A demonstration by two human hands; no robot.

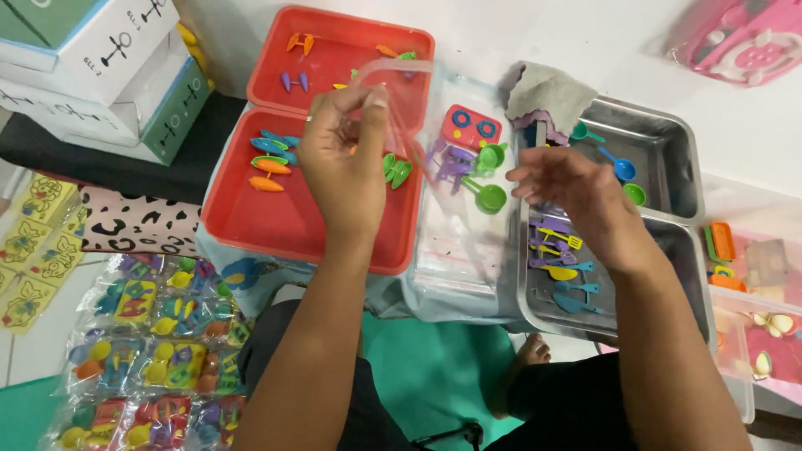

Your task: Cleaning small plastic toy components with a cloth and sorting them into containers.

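Now our left hand [342,163] pinches a clear bag [401,92] over the red tray [276,221]; right hand [568,188] hovers, fingers spread, above steel trays [668,142].

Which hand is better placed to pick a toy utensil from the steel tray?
Probably the right hand: it hovers open above the steel tray, while the left hand pinches the clear bag.
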